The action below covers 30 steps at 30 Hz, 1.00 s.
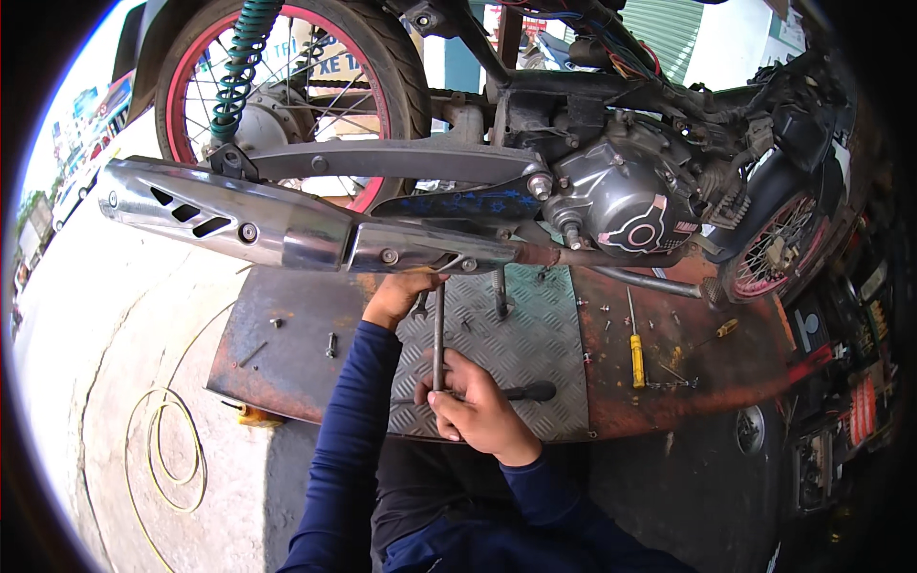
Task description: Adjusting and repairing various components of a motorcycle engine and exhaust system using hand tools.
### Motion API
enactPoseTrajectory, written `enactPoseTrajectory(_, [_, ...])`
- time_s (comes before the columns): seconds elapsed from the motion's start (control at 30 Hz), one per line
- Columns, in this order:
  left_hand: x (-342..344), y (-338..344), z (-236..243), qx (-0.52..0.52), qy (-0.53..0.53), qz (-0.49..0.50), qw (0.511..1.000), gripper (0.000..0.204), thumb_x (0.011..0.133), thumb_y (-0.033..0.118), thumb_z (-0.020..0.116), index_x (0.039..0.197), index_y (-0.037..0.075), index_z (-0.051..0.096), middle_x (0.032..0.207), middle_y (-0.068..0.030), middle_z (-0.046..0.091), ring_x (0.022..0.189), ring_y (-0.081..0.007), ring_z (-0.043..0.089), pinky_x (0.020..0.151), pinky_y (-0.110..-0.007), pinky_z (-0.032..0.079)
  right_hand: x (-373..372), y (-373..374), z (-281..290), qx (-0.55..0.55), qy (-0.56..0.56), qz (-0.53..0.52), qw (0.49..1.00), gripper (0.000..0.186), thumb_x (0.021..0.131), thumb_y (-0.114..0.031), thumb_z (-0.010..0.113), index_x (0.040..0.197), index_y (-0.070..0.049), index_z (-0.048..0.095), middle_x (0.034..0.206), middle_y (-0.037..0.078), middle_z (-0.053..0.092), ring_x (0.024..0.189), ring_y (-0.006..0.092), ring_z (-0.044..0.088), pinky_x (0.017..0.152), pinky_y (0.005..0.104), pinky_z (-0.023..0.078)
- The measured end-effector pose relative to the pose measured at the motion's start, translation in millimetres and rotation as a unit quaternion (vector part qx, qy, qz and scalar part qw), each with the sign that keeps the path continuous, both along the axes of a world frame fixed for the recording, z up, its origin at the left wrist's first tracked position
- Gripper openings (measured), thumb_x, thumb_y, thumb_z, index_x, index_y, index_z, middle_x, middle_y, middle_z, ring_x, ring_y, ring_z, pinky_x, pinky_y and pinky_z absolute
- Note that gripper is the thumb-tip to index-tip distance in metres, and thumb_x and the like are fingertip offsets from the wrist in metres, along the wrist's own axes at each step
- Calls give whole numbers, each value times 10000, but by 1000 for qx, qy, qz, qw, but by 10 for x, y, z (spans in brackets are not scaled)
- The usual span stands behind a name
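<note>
My right hand [478,406] is closed around the lower part of a long metal rod-shaped tool [439,334], which stands nearly upright in the view. Its upper end reaches the lower edge of the motorcycle's chrome exhaust [306,234]. My left hand [406,298] is up against the exhaust's underside, beside the top of the rod, with its fingers mostly hidden there. Behind my right hand shows a dark bar with a thick rounded end [530,392]; whether it joins the rod I cannot tell. The engine [630,191] lies to the right of the exhaust.
The motorcycle stands over a rusty metal platform [287,315] with a tread-plate middle [549,349]. A yellow-handled screwdriver [637,358], another yellow handle [728,328] and several bolts lie on it. A yellow hose [196,477] coils on the floor at left. Red tools [862,411] sit at far right.
</note>
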<state>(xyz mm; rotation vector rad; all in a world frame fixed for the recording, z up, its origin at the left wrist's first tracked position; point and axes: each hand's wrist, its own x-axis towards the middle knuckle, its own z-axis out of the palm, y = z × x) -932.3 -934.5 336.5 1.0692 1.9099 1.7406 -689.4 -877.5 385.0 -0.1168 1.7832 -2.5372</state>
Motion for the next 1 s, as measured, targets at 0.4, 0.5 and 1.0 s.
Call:
enactPoseTrajectory(0.4, [82,-36,199,36,-24,-36,998,204,774,65,654,942,-46,683,1003,-93,668,946,-166,604,860,-289,452,-207,-141,-152,-12,82,-116,990,481,725,-79,778,1011,-78,392,748,4,484,631,70,468,597,214,415])
enactPoseTrajectory(0.5, [99,-32,213,69,-62,-42,995,206,768,60,657,946,-39,684,1014,-93,667,946,-170,605,862,-289,450,-198,-251,-70,195,36,-238,951,407,758,-3,708,1012,-64,396,791,8,491,686,54,486,628,206,421])
enactPoseTrajectory(1.0, [-36,-8,23,86,-52,-52,994,213,781,88,639,954,-34,661,898,-80,657,834,-176,596,765,-297,460,-380,260,-141,-263,-32,87,960,227,866,-217,642,983,-29,592,842,111,641,700,113,570,643,208,461])
